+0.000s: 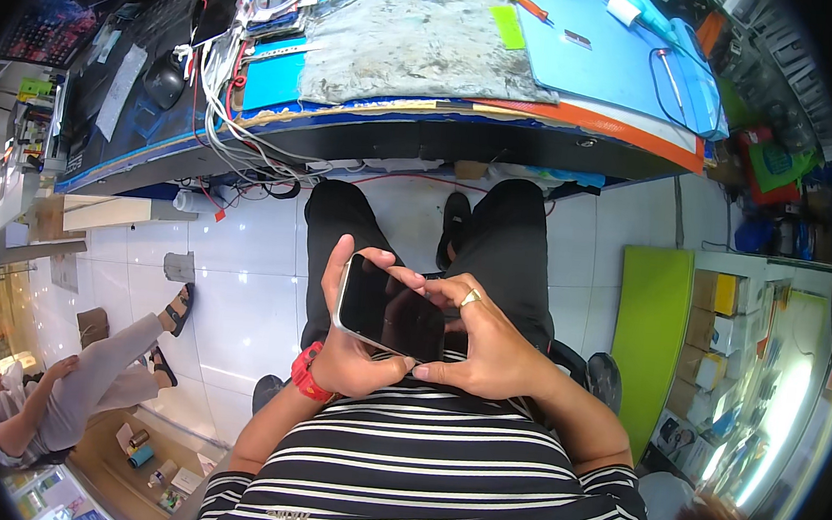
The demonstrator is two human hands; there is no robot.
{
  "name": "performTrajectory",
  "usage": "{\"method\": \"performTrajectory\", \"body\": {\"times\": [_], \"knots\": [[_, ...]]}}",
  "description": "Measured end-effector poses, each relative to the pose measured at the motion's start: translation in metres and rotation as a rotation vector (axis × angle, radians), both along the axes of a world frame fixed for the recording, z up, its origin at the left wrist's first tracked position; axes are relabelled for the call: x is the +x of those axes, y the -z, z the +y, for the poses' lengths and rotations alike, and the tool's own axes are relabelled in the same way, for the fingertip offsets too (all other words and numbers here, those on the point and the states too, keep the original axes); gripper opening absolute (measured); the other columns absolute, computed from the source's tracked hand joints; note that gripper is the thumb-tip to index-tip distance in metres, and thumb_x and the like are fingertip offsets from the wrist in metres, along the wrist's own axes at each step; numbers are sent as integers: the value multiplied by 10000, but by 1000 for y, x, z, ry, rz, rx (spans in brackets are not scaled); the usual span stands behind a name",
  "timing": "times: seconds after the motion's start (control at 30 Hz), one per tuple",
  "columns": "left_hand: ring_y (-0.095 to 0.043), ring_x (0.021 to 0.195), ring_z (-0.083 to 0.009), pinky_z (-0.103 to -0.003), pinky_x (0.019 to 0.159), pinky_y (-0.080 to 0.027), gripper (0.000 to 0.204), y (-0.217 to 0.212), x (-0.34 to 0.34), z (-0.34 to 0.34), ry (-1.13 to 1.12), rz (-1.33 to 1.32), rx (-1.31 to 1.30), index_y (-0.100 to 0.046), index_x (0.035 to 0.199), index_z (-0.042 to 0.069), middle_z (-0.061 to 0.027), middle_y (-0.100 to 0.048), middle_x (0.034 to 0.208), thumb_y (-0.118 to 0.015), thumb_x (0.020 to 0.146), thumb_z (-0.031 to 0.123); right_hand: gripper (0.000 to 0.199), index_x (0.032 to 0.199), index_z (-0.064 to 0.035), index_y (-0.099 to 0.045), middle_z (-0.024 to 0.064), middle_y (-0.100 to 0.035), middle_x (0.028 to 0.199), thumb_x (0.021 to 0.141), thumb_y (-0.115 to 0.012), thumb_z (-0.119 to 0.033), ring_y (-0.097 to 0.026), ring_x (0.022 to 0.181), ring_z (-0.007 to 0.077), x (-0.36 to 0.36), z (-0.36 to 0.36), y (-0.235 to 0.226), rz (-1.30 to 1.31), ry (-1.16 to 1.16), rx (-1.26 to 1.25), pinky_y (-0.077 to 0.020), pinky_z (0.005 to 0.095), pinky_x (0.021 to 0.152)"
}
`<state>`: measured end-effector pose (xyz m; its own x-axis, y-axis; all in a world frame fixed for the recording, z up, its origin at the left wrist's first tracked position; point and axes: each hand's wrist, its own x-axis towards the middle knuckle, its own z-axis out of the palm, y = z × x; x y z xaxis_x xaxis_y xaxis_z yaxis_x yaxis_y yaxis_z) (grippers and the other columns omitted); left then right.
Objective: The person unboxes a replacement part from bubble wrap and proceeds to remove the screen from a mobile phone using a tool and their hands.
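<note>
A smartphone [387, 312] with a dark screen and a pale metal edge lies tilted above my lap. My left hand [355, 358] wraps round its left end from below, the thumb along the near edge and the fingers showing past the far edge. At the phone's right end, my right hand [492, 349] grips with thumb and fingers at the two long edges. A gold ring [472, 297] is on one right finger, and a red watch [309, 371] is strapped to my left wrist. The back of the phone is hidden.
In front stands a workbench with a stained grey mat [403, 49], a blue mat [589, 54], an orange-handled tool [532, 8] and tangled white cables [219, 98]. A computer mouse [164, 79] lies at left. Another person [84, 385] sits at lower left. A green panel [649, 347] stands right.
</note>
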<state>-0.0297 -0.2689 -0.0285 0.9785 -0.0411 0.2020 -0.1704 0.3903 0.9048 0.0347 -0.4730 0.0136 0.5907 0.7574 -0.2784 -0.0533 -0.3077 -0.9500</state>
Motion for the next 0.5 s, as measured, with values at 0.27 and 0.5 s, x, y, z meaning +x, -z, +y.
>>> {"method": "performTrajectory", "body": {"times": [0.27, 0.5], "knots": [[-524, 1283, -313, -576, 1195, -355, 1313, -1, -2, -3, -216, -362, 314, 158, 1592, 115, -125, -313, 1416, -706, 624, -84, 533, 1448, -4, -391, 113, -512, 1298, 1032, -637, -228, -601, 1180, 221, -9, -2, 34, 824, 322, 361, -571, 403, 975], [-299, 1504, -440, -535, 1218, -318, 1339, 12, -5, -18, -276, -454, 606, 180, 1581, 73, -219, -250, 1556, -849, 725, 103, 343, 1351, -78, -425, 45, -595, 1175, 1119, -456, -329, -622, 913, 104, -4, 23, 37, 711, 555, 454, -506, 262, 737]]}}
